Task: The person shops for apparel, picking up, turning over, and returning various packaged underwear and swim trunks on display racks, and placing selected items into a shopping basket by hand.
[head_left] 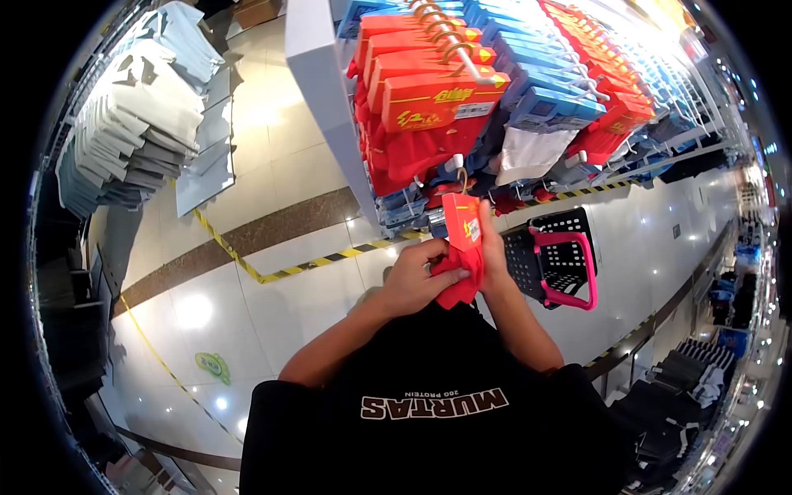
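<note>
A folded red garment (462, 290) hangs below a red header card (462, 221) with a white label and a small hook on top. I hold it in front of my chest, and its exact kind is unclear. My left hand (419, 276) is closed on the red fabric, thumb across its front. My right hand (492, 252) grips the right side of the card and fabric, with its fingers partly hidden behind. Just beyond, similar red packs (445, 103) with yellow print hang on a display hook (474, 70).
Blue packs (549, 107) hang beside the red ones. A black shopping basket (565, 223) with a pink handle (590, 268) stands on the floor at my right. Clothes racks (136, 115) stand at the left, dark garments (672, 408) at the lower right. Yellow-black tape (330, 261) edges the display.
</note>
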A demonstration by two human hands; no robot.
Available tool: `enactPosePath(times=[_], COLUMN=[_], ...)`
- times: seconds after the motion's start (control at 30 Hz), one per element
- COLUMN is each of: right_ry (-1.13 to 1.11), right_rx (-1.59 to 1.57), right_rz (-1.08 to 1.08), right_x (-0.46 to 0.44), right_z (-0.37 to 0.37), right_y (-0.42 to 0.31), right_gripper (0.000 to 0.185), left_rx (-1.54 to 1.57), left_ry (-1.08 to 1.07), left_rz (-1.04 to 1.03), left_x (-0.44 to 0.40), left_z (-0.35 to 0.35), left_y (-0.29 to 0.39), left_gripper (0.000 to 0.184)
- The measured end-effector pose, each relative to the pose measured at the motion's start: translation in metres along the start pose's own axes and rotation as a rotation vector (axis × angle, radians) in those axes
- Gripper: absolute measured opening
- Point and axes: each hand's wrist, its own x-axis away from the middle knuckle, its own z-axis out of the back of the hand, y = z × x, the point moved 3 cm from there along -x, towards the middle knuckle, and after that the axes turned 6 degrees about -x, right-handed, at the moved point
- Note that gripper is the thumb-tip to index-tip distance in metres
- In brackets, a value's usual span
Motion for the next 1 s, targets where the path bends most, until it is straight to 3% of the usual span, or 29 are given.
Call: enactPosePath(times=[0.1,0.13,0.17,0.23,0.3,0.4,0.43,0.5,0.6,0.7,0.8,0.9,1.0], right_ry=[0.204,0.226,0.23,0.153,0.171,0.04,-0.015,-0.055,-0.075,-0.076,-0.099,-0.104,0.125], right_rx=[0.094,0.166,0.208,0.191,0.266,1.044,0.932,0.915,1.095,1.235,1.21,1.232,0.836], right_rz=[0.067,0.189,0.311,0.329,0.464,0.55,0.573,0.506,0.592,0.634,0.565,0.613,0.385], right_x=[0.009,0.008,0.0,0.011,0.011,0.016,0.019,0.025,0.026,0.027,0.032,0.029,0.022], right_z=[0.005,0.013,0.017,-0.01,-0.007,0.019,-0.001,-0.016,-0.021,-0.013,-0.016,-0.009,0.027], right_y=[0.029,0.021,0.022,0.009,0.008,0.003,0.007,0.011,0.011,0.008,0.008,0.008,0.01], right_gripper=[0.047,0.045,0.045,0.057,0.049,0.036,0.029,0.049,0.078,0.089,0.085,0.062,0.036], left_rx=[0.228,0.278,0.296,0.504,0.702,0.754,0.771,0.701,0.619,0.601,0.605,0.64,0.7], left_ry=[0.092,0.158,0.223,0.301,0.378,0.487,0.521,0.562,0.595,0.565,0.537,0.469,0.35], left_rz=[0.112,0.086,0.069,0.185,0.282,0.228,0.203,0.234,0.194,0.194,0.241,0.269,0.29], left_x=[0.025,0.018,0.016,0.016,0.019,0.012,0.008,0.004,-0.002,0.0,0.003,0.003,0.008], left_z=[-0.002,-0.007,-0.001,0.002,0.008,0.014,0.013,0.01,0.008,0.008,0.01,0.014,0.017], left_y=[-0.003,-0.005,-0.008,-0.019,-0.035,-0.035,-0.033,-0.024,-0.023,-0.025,-0.021,-0.013,-0.019], left_gripper=[0.025,0.023,0.022,0.022,0.023,0.024,0.023,0.022,0.022,0.024,0.025,0.026,0.028])
